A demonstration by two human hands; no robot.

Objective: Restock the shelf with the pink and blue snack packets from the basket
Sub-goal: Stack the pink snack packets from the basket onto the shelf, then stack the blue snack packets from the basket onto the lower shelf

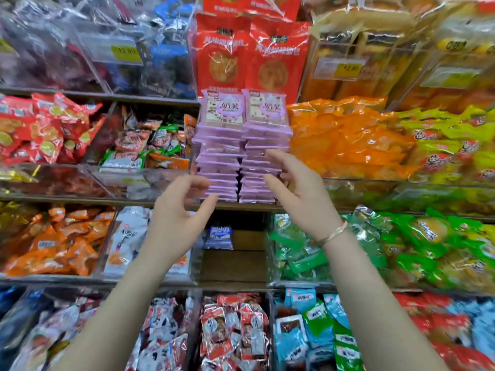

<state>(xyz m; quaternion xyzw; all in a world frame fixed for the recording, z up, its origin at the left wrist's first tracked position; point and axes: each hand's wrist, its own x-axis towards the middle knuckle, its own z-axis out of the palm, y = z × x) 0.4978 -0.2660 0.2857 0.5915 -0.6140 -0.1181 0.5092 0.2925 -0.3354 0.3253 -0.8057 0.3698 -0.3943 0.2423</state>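
We take the pink packets [222,135] as our landmark: they stand in two tall piles side by side on a shelf board [249,207], the left stack [218,162] and the right stack [265,129], each topped by a packet that faces us with its printed front.

The left hand [176,218] hangs in front of the lower left corner of the left stack. Its fingers are loosely curved, the thumb is spread away from them, and we see nothing held between them.

The right hand [297,188] is raised at the lower right side of the right stack. Its fingers are relaxed and reach toward the packets, and its fingertips [270,155] overlap the stack's edge. We cannot tell whether they touch it, and they grip nothing. A thin bracelet [333,232] circles that wrist, below and to the right of the stacks.

Directly under the stacks, one shelf down, a single blue packet [219,237] stands at the back of a compartment. Behind and above the stacks rise red packets [251,54]. Orange packets [342,137] are heaped just beside the right stack, and green packets [300,253] lie below and to the right of it
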